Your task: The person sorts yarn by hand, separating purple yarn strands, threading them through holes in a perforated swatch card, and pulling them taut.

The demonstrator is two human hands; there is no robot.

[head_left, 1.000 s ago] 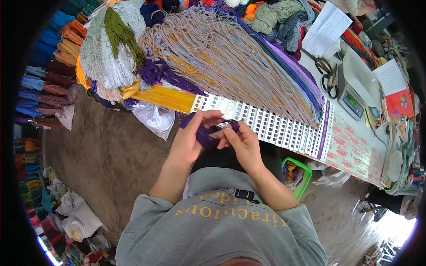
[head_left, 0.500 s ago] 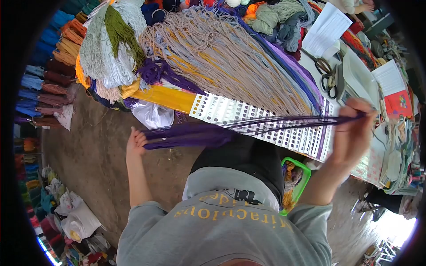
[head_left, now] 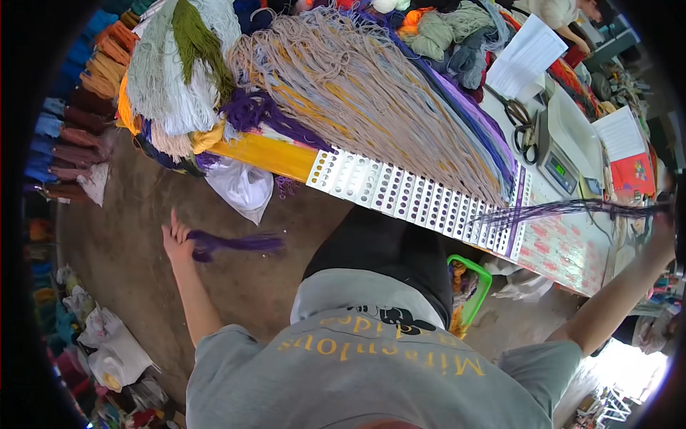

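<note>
Out to the left, over the floor, my left hand point(head_left: 177, 239) is closed on a short purple yarn bundle point(head_left: 236, 244), one finger sticking up. At the far right edge, my right hand point(head_left: 666, 232) is blurred and partly cut off. Thin purple yarn strands point(head_left: 572, 208) trail leftward from it over the table. Below their loose ends lies a white card with rows of holes point(head_left: 414, 200). Beige, grey-blue and yellow yarn strands point(head_left: 379, 100) fan out from the card, with lilac and dark purple ones along their right side.
Scissors point(head_left: 527, 143) lie beside a scale point(head_left: 561, 168) with a lit display. Heaped skeins point(head_left: 171, 79) cover the table's left end. A green basket point(head_left: 477, 293) with yarn stands by my leg. A white bag point(head_left: 243, 187) hangs under the table edge. Another person point(head_left: 561, 18) is at the back right.
My hands have moved far apart, the right one outward to the right and the left one outward to the left. The purple yarn stretched between them is now in two separate parts.
</note>
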